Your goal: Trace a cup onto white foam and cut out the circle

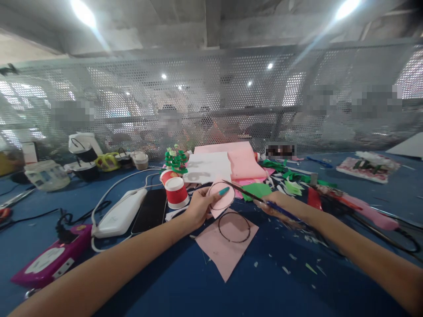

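My left hand (198,208) pinches a small piece of pale pink paper (222,203) with a circle drawn on it, thumb on top. My right hand (276,202) is closed around scissors (247,191) with dark blades and what looks like a blue handle. The blades point left and reach the upper edge of that piece; whether they are parted is hard to make out. Below, on the blue table, lies a pink paper square (224,257) with another dark circle drawn on it.
Red-and-white paper cups (176,193) and a small green paper plant (176,159) stand left of centre. Nearby lie a black phone (150,211), a white power bank (120,213) and a purple power strip (54,259). Paper scraps and a pink-handled tool (370,211) are on the right.
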Demonstrator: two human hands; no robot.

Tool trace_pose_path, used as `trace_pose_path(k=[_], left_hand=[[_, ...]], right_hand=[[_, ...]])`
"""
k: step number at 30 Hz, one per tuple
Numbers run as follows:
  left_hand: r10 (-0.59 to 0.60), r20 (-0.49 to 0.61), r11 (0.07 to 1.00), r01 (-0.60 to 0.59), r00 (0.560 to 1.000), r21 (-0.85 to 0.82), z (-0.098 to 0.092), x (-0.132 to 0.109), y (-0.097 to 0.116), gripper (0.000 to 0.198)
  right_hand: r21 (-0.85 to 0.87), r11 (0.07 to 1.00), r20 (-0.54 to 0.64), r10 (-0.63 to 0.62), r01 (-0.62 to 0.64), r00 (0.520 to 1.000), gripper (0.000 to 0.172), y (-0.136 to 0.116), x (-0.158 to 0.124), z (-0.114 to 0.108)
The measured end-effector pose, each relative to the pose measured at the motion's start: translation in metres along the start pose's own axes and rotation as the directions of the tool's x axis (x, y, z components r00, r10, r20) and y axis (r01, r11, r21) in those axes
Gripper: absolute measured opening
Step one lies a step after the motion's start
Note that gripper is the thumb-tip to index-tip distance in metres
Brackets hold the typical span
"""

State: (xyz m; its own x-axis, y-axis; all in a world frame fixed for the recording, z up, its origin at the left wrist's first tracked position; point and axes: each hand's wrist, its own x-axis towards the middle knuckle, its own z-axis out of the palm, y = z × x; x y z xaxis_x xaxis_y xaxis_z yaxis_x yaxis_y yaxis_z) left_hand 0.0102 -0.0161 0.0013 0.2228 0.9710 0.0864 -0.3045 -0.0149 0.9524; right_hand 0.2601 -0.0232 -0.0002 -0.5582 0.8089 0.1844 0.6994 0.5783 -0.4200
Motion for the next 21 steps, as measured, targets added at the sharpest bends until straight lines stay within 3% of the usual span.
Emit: trace_pose_path(k=[21], left_hand=[[-0.004,-0.060,1.000,0.005,0.998,0.017,0.002,-0.001,0.004,0.034]], right_hand=[[-0.070,0.997,0.014,-0.025,0.026,1.000,0.048,-0.011,0.001,-0.004]])
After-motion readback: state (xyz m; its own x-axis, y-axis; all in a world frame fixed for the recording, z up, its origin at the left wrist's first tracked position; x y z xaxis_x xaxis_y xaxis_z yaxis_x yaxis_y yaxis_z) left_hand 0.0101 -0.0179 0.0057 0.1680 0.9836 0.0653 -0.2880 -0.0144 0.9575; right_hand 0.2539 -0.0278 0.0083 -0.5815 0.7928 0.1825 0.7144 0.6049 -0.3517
